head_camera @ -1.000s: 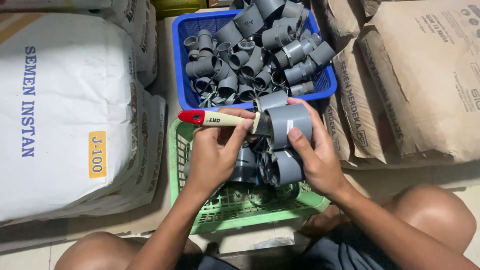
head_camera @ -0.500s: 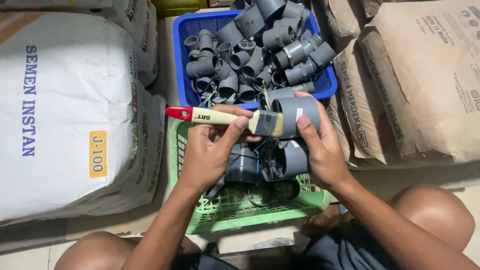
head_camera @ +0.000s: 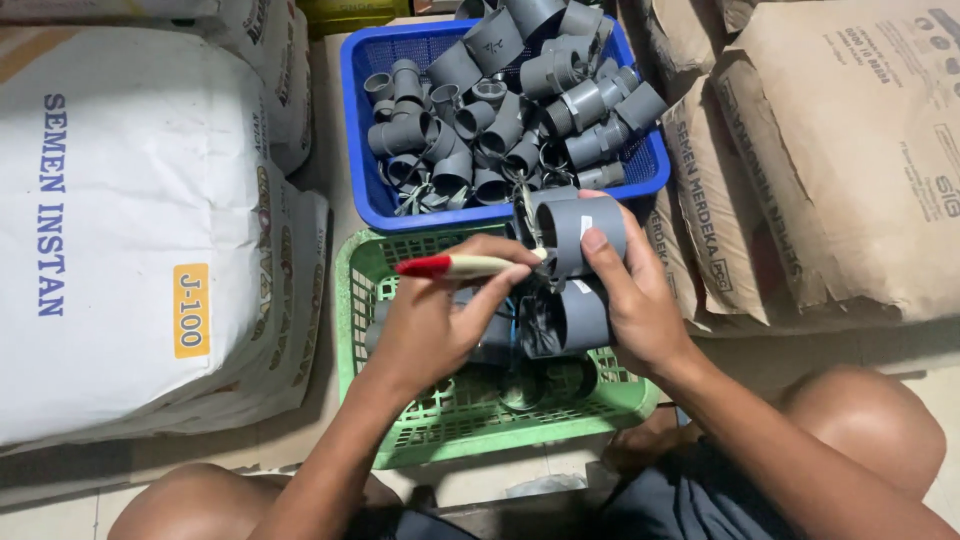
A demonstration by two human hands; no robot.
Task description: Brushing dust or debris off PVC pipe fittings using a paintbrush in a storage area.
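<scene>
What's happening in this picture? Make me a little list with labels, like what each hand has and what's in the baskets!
Left hand: left hand holds a paintbrush with a red-tipped pale handle
Right hand: right hand grips a grey pipe fitting
Brush position: bristle end meets the fitting's open end
Blue basket: blue basket heaped with grey pipe fittings
Green basket: green basket under the hands, a few grey fittings inside
Left side: white sack
Right side: brown paper sacks
Person: sits with knees beside the green basket
</scene>
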